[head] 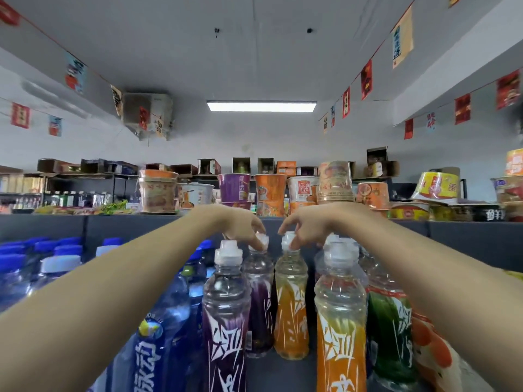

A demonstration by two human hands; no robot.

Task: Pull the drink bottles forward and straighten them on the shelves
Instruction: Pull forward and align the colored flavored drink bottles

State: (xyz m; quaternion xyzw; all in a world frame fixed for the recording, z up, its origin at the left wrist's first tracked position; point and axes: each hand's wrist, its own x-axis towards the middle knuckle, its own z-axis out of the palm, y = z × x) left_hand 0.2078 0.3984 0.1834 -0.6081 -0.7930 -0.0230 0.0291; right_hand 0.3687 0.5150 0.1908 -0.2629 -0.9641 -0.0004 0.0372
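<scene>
Just beneath, pinching caps (261,239): left hand (240,224) on purple bottle (259,278), right hand (307,226) on orange bottle (291,292), neither yet forward.

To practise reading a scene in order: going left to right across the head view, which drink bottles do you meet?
Blue-label bottle → front purple bottle → rear purple bottle, gripped by the left hand → rear orange bottle, gripped by the right hand → front orange bottle → green bottle.
</scene>
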